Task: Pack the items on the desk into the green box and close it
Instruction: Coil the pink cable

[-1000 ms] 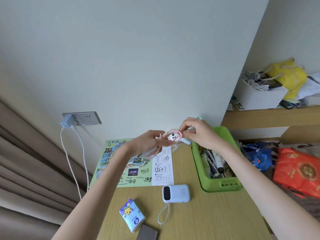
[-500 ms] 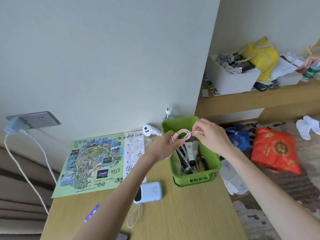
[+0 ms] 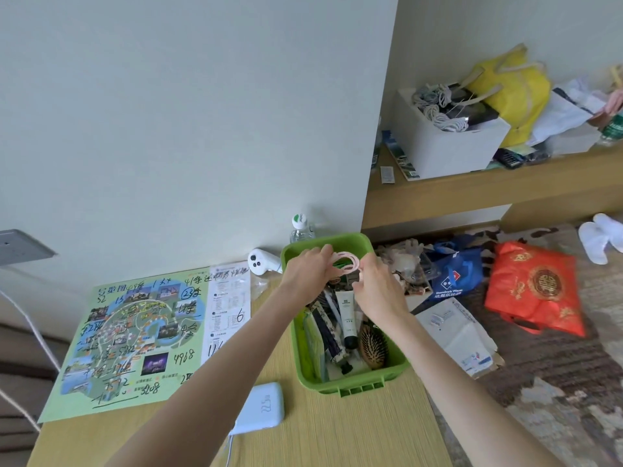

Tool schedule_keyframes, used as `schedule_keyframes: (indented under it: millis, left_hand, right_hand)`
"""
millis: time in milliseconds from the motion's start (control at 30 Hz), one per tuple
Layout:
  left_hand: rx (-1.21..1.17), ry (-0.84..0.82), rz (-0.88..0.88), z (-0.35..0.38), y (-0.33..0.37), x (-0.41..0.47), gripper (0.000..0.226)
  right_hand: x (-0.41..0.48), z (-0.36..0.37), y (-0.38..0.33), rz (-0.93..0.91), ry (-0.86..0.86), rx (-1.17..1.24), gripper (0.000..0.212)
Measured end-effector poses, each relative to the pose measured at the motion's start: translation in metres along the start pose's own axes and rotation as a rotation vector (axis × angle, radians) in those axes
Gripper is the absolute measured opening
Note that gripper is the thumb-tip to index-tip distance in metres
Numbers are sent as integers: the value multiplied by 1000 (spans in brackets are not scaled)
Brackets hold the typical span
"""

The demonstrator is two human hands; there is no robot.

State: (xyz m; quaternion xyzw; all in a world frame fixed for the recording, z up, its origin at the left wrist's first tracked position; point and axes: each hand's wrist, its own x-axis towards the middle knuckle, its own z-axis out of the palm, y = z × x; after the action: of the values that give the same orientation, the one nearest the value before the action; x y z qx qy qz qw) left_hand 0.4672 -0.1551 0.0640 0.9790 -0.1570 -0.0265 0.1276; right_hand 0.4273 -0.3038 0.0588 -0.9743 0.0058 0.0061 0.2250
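Green box (image 3: 357, 387), open, stands at the right edge of the wooden surface (image 3: 337, 433) and contains a white tube (image 3: 347, 311), a hairbrush (image 3: 371, 345) and other small items. Above its far end, both hands grip a coiled pink cable (image 3: 349, 259): the left hand (image 3: 308, 274) curls round one side, the right hand (image 3: 377, 291) pinches the other. Beside the box lie a pale blue power bank (image 3: 261, 411), a white handheld device (image 3: 261, 261) and an annotated map (image 3: 135, 335).

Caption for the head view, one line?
Left hand and right hand hold a coiled pink cable over the green box; a blue power bank lies on the desk.
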Motion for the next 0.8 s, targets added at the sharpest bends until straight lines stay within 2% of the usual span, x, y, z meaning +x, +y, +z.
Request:
schedule_keyframes:
  millis: [167,300,367,433,533,633,800]
  left_hand:
    - [129,-117,58,8,-6,20,38]
    - [229,-128,88,12,-13,20,39]
    - [270,-160,106,11,-17,15,26]
    - [261,-177,140,9,-21,7,24]
    - [163,-49,175,-4,-24,-14,25]
    - [54,126,162,-22,-32,-45,21]
    - [-174,296,-6,-30,-59,-122,16]
  right_hand:
    - [-3,14,-7,-17,-103,-188,37]
    - [-6,16,-6,-31,-163,-243,56]
    - [-8,15,-6,-52,-192,-270,49]
    - [-11,13,-10,-67,-212,-267,42]
    - [-19,8,-19,-131,-156,-188,39]
    - [-35,3,-36,-257,-97,-44,26]
    - [-81,13,-73,-454,-14,102,20]
